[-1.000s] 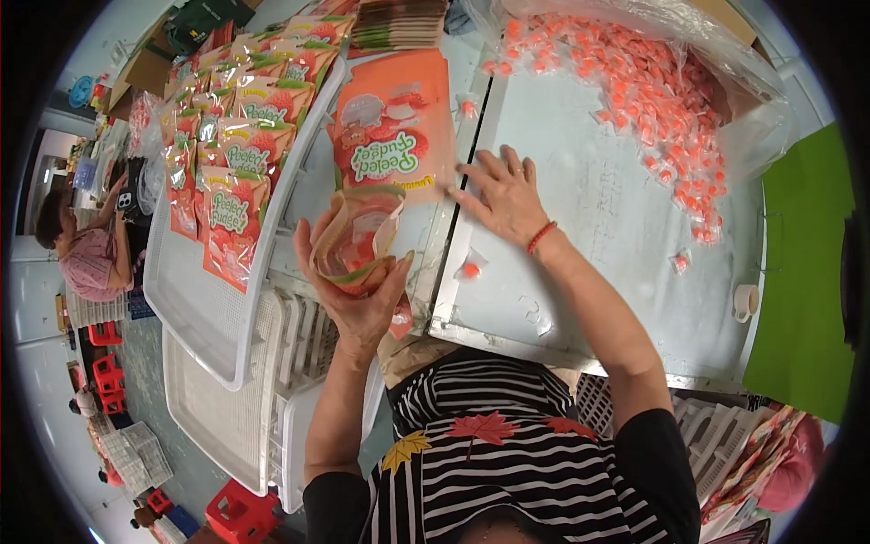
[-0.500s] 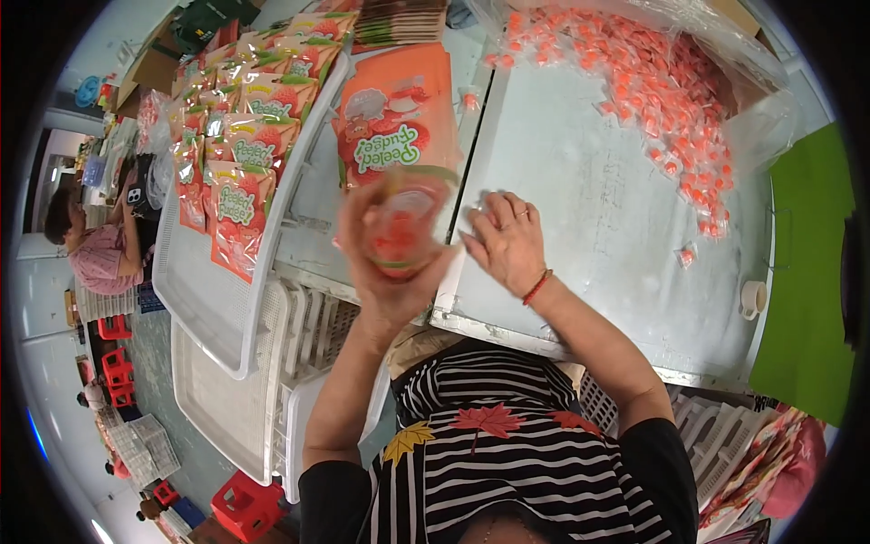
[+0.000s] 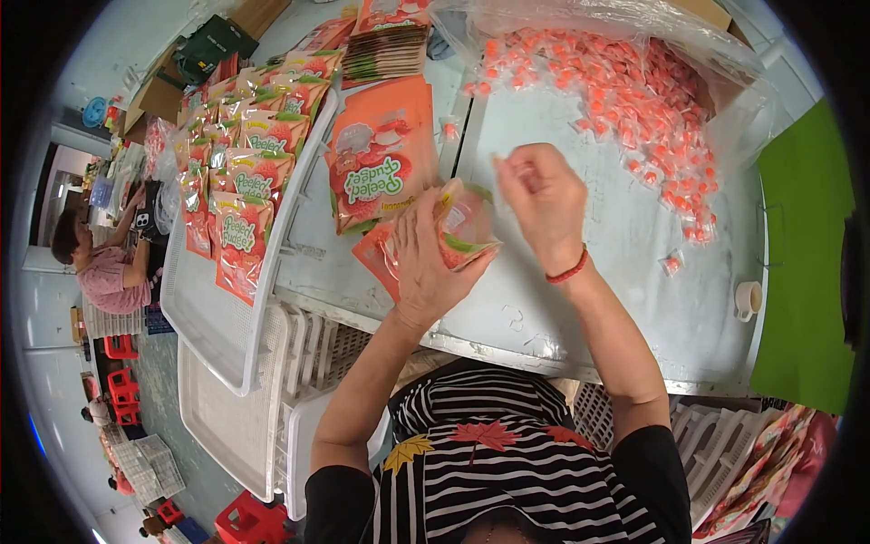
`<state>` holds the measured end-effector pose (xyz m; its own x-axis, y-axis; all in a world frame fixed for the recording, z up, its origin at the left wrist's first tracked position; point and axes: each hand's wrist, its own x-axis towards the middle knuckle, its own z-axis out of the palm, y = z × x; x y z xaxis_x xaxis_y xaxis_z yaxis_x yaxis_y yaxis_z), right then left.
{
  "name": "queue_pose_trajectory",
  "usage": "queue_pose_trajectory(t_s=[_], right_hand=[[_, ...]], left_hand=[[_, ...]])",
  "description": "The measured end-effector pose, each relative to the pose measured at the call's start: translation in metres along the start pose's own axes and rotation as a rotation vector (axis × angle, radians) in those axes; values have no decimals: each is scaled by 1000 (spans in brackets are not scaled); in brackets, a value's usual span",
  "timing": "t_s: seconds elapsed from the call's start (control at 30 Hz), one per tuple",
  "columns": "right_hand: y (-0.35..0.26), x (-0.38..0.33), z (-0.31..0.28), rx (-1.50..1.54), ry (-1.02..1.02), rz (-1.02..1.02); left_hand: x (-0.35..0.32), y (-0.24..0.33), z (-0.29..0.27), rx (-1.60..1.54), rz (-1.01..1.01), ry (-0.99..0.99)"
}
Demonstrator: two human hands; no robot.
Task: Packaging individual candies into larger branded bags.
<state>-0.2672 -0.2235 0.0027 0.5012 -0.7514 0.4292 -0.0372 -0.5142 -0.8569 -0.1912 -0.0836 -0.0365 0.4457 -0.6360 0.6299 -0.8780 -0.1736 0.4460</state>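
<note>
My left hand is wrapped round a red-and-green candy pouch, which tilts over the table's near edge with its clear side facing right. The pouch's lower part is hidden by my fingers. Just to the right, apart from the pouch, my right hand has its fingers curled in; whatever is in them, if anything, is hidden. A stack of flat orange pouches lies beyond my left hand. Small wrapped red candies form a heap at the far right, with a single candy nearer me.
On the left, a white plastic tray holds rows of filled pouches. More trays are stacked below it. A tape roll sits at the table's right edge. Clear plastic sheeting surrounds the heap. Another person is at the far left.
The pouch in my left hand has gone from upright and blurred to tilted rightward. My right hand, spread low over the table before, has risen and its fingers have curled in.
</note>
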Motion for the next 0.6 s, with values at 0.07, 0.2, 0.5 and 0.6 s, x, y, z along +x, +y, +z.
queue_pose_trajectory(t_s=[0.07, 0.2, 0.5, 0.6], right_hand=[[-10, 2, 7, -145, -17, -278], [-37, -1, 13, -207, -270, -259], [-12, -15, 21, 351, -283, 361], [-10, -26, 12, 97, -356, 236]], left_hand=[[2, 1, 4, 24, 14, 12], [0, 7, -3, -134, -221, -135], [-1, 6, 8, -131, -101, 95], [-2, 4, 8, -148, -135, 85]])
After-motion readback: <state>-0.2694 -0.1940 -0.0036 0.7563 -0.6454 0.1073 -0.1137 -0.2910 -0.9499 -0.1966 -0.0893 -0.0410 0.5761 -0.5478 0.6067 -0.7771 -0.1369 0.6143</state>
